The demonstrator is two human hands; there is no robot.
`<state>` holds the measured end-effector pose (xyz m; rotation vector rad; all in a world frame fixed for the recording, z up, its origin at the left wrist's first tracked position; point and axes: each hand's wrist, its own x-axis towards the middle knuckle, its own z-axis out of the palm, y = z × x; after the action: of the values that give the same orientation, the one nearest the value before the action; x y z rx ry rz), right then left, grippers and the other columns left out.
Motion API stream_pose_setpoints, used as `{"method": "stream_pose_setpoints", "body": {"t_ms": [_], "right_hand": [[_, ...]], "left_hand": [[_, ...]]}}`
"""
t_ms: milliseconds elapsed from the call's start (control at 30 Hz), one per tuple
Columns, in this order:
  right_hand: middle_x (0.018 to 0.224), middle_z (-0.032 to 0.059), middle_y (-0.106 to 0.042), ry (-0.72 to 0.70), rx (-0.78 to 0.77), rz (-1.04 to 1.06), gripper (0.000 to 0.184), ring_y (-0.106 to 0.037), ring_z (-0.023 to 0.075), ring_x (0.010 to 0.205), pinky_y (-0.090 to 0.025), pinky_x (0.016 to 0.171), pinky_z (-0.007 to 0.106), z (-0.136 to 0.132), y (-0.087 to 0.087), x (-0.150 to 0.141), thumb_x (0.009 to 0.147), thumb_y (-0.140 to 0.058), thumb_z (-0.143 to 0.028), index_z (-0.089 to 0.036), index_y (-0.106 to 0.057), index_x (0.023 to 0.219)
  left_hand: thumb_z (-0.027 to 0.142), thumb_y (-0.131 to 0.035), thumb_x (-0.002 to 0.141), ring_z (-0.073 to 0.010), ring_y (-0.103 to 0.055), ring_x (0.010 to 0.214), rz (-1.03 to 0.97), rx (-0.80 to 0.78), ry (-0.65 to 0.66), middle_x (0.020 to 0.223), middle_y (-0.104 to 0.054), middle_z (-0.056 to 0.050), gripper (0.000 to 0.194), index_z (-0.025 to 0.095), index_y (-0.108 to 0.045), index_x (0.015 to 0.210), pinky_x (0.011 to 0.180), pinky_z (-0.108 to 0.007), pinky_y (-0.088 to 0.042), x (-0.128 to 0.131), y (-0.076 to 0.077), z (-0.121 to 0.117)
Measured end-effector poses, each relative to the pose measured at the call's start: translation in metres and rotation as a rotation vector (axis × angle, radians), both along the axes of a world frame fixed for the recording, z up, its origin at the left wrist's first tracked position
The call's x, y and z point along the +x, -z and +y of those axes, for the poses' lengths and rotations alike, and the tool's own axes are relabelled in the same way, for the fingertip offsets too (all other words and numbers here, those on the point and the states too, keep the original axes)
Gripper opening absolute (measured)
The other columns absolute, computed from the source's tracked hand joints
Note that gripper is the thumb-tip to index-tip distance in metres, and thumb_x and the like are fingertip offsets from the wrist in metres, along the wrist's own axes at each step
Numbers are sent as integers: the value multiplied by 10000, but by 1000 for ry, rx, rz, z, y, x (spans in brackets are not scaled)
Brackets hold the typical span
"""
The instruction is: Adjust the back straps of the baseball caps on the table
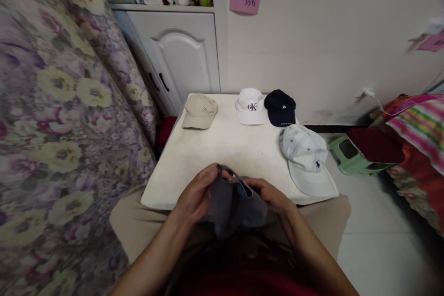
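Note:
A dark grey cap [229, 208] is between my two hands, over my lap at the near edge of the table. My left hand [199, 192] grips its edge, thumb on top and fingers curled behind. On the other side, my right hand [272, 196] holds the cap by its rim, the fingers partly hidden behind the cloth. The cap's back opening and strap face upward. Further off on the table lie a beige cap [200, 112], a white cap [250, 107] with black letters, a navy cap [280, 108] and a pale denim cap [307, 159] with a small dark emblem.
The cream-covered table [222, 148] stands against the wall and a white cabinet [183, 51]. A floral curtain [62, 115] hangs close on the left. To the right are a green stool [347, 155] and a bed with striped bedding [423, 125].

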<state>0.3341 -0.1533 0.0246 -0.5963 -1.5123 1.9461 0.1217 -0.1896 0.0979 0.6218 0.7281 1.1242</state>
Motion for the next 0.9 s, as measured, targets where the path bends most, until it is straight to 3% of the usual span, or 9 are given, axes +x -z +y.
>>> {"method": "stream_pose_setpoints", "body": {"t_ms": [167, 400, 500, 567, 633, 700, 767, 833, 900], "right_hand": [[933, 45, -692, -50, -16, -40, 799, -628, 249, 856, -490, 784, 342, 2, 2, 12, 534, -728, -772, -184, -701, 1073], [1203, 64, -652, -103, 263, -137, 766, -552, 315, 1143, -343, 1073, 437, 12, -18, 28, 461, -910, -484, -207, -700, 1144], [1065, 34, -707, -38, 268, -233, 504, -607, 284, 1043, -419, 1008, 421, 6, -15, 25, 564, -879, -367, -217, -741, 1025], [917, 9, -728, 36, 203, -259, 274, -643, 251, 931, -483, 909, 388, 1, -11, 23, 676, -806, -331, -217, -755, 919], [820, -3, -727, 70, 131, -211, 163, -660, 231, 848, -508, 826, 353, -2, -4, 24, 717, -775, -317, -207, -755, 835], [811, 3, -733, 101, 56, -81, 228, -674, 227, 812, -514, 778, 334, 0, 4, 27, 680, -809, -334, -198, -754, 855], [862, 24, -746, 247, -26, 86, 392, -688, 236, 824, -521, 774, 342, 6, 13, 29, 634, -840, -397, -202, -738, 958], [928, 54, -752, 459, -115, 187, 509, -696, 249, 857, -529, 793, 367, 16, 23, 29, 621, -839, -462, -208, -701, 1040], [941, 71, -755, 640, -195, 169, 488, -702, 245, 837, -534, 793, 375, 28, 34, 27, 647, -822, -477, -202, -681, 1024]], "left_hand": [[289, -714, 803, -209, -669, 928, -125, -6, 45, 982, -707, -67, 255, 187, -660, 1030, 857, -310, -517, -3, 1, 2], [324, -704, 801, -188, -715, 749, -59, -15, -46, 865, -741, -18, 427, 271, -586, 1208, 712, -284, -566, -8, 1, 2], [342, -693, 803, -179, -711, 747, -30, 17, -80, 898, -749, 6, 501, 322, -560, 1285, 684, -261, -562, -7, -3, 5], [371, -660, 827, -179, -704, 759, 8, 61, -109, 936, -751, 23, 512, 359, -537, 1324, 671, -256, -557, -7, -9, 8], [389, -628, 851, -172, -690, 731, 47, 102, -137, 899, -751, 44, 503, 377, -524, 1343, 653, -242, -548, -8, -16, 15], [352, -616, 867, -156, -677, 711, 64, 145, -182, 870, -745, 52, 491, 366, -524, 1348, 660, -224, -539, -8, -22, 31], [287, -610, 876, -150, -681, 761, 70, 188, -231, 939, -740, 28, 478, 328, -531, 1345, 708, -227, -538, -4, -21, 59], [275, -616, 885, -176, -682, 867, 93, 183, -244, 1032, -728, -19, 441, 272, -550, 1322, 770, -261, -536, 4, -11, 95], [362, -621, 899, -205, -670, 886, 177, 7, -192, 1029, -722, -53, 366, 201, -608, 1227, 781, -305, -538, 14, 10, 128]]}}
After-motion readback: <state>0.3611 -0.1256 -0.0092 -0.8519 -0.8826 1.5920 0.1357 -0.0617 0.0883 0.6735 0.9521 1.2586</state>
